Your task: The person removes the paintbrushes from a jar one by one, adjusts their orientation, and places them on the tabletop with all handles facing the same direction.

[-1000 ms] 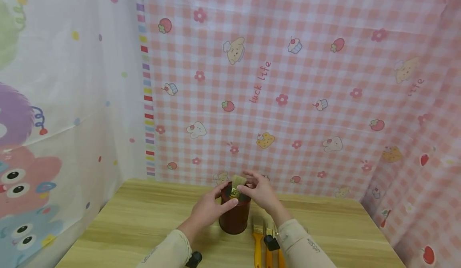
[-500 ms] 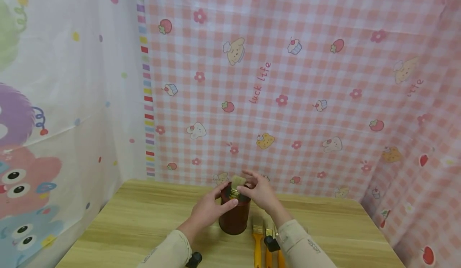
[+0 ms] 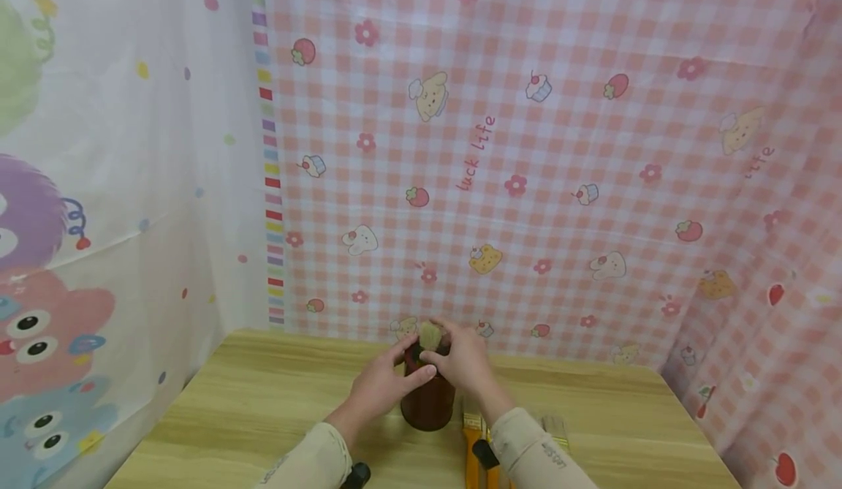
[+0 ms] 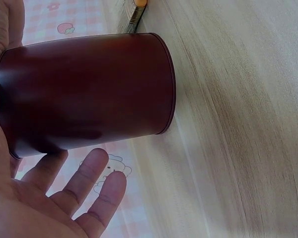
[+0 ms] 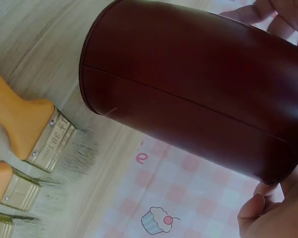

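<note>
A dark red cylindrical pot [image 3: 427, 405] stands upright on the wooden table. From its mouth rise the pale bristles of a paintbrush [image 3: 430, 335]; its lower part is hidden by the pot and the hands. My left hand [image 3: 381, 383] holds the pot at its top left, and several fingers spread beside the wall [image 4: 84, 94] in the left wrist view. At the right of the mouth, my right hand [image 3: 465, 365] pinches the paintbrush, its thumb in front and fingers behind the bristles. The right wrist view shows its fingertips [image 5: 253, 208] right at the pot's rim.
Several paintbrushes lie right of the pot, among them an orange-handled one [image 3: 471, 445] and another with bristles [image 3: 555, 427] beyond my right sleeve. The wooden tabletop [image 3: 276, 394] ends against a pink checked cloth [image 3: 395, 255], with a white printed cloth [image 3: 164, 182] on the left.
My right hand has moved left and down at the pot's mouth. The paintbrush has turned, its bristles look narrower and its metal band is now covered. My left hand stays in place.
</note>
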Available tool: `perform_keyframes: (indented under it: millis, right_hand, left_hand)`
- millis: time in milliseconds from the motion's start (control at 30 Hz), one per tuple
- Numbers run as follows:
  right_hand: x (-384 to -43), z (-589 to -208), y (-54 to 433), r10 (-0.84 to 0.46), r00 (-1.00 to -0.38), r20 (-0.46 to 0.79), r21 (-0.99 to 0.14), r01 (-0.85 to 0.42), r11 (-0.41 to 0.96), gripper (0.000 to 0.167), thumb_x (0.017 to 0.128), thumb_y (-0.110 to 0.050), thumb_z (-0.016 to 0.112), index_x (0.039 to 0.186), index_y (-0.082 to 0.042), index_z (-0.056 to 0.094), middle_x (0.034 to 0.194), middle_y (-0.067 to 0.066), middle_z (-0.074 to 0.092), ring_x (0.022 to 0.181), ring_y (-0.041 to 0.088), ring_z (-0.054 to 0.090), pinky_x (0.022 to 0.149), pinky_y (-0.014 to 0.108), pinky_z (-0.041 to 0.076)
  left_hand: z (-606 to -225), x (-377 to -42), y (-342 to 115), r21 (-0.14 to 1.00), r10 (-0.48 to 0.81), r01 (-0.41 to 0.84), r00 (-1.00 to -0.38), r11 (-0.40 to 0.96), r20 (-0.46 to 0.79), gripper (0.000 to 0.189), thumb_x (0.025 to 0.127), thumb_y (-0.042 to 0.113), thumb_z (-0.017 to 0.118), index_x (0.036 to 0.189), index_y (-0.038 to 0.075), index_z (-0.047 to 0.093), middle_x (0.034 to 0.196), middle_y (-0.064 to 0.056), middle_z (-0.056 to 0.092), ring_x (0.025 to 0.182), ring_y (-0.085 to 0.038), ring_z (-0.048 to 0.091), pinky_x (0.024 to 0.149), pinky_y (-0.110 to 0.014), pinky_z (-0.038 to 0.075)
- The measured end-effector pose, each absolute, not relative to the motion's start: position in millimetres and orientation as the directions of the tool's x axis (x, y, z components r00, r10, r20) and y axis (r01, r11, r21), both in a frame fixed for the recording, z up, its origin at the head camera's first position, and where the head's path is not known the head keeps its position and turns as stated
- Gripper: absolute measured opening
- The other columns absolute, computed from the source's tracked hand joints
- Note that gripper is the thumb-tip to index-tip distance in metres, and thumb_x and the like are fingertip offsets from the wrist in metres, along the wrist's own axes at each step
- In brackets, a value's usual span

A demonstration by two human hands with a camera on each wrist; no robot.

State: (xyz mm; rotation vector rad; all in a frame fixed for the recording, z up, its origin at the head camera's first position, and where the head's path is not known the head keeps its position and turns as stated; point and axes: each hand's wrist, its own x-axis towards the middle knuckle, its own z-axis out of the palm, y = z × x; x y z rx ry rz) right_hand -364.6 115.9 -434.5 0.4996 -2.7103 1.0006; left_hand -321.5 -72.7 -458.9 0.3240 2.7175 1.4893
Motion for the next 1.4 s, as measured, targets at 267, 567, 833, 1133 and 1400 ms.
perform_keyframes:
  millis: [267, 567, 833, 1133, 1400]
  right_hand:
    - [-361, -440, 110, -0.170, -0.918, 0.357, -0.543, -0.353, 0.762, 0.064, 0.090, -0.028, 0.089, 0.149, -0.026, 0.064, 0.093, 0.000, 0.070, 0.097, 0.021, 0.056, 0.094, 0.050, 0.046]
    - [-361, -440, 109, -0.177, -0.915, 0.363, -0.545, -0.362, 0.756, 0.060, 0.091, -0.027, 0.089, 0.146, -0.028, 0.067, 0.085, -0.005, 0.064, 0.090, 0.016, 0.049, 0.081, 0.037, 0.037]
    - [-361, -440, 109, -0.179, -0.919, 0.353, -0.563, -0.361, 0.744, 0.060, 0.092, -0.024, 0.087, 0.147, -0.028, 0.066, 0.086, -0.005, 0.063, 0.089, 0.014, 0.046, 0.072, 0.031, 0.040]
    - [-359, -439, 109, -0.181, -0.918, 0.353, -0.590, -0.368, 0.719, 0.059, 0.094, -0.022, 0.086, 0.149, -0.027, 0.065, 0.086, -0.004, 0.063, 0.088, 0.015, 0.047, 0.072, 0.032, 0.042]
    - [-357, -430, 113, -0.177, -0.920, 0.350, -0.662, -0.377, 0.648, 0.059, 0.096, -0.020, 0.083, 0.150, -0.028, 0.063, 0.090, 0.000, 0.070, 0.089, 0.017, 0.060, 0.069, 0.031, 0.051]
  left_hand:
    - [-458, -321, -71, 0.832, 0.184, 0.166, -0.980, 0.530, 0.079, 0.086, 0.095, 0.072, 0.067, 0.167, 0.034, 0.040, 0.161, -0.017, 0.055, 0.144, -0.047, 0.055, 0.104, -0.074, 0.049]
    - [-460, -321, -72, 0.833, 0.182, 0.170, -0.980, 0.527, 0.085, 0.085, 0.095, 0.071, 0.068, 0.166, 0.034, 0.040, 0.160, -0.017, 0.056, 0.144, -0.045, 0.056, 0.105, -0.073, 0.050]
    - [-461, -322, -71, 0.833, 0.176, 0.167, -0.981, 0.527, 0.084, 0.085, 0.095, 0.072, 0.067, 0.166, 0.035, 0.040, 0.160, -0.017, 0.056, 0.144, -0.044, 0.056, 0.105, -0.072, 0.050]
    - [-460, -323, -72, 0.836, 0.178, 0.169, -0.980, 0.522, 0.087, 0.086, 0.095, 0.072, 0.067, 0.167, 0.032, 0.040, 0.160, -0.017, 0.056, 0.144, -0.044, 0.056, 0.105, -0.071, 0.050]
    - [-462, -324, -72, 0.837, 0.183, 0.167, -0.980, 0.521, 0.082, 0.087, 0.095, 0.073, 0.066, 0.167, 0.034, 0.039, 0.161, -0.017, 0.054, 0.146, -0.045, 0.055, 0.106, -0.072, 0.049]
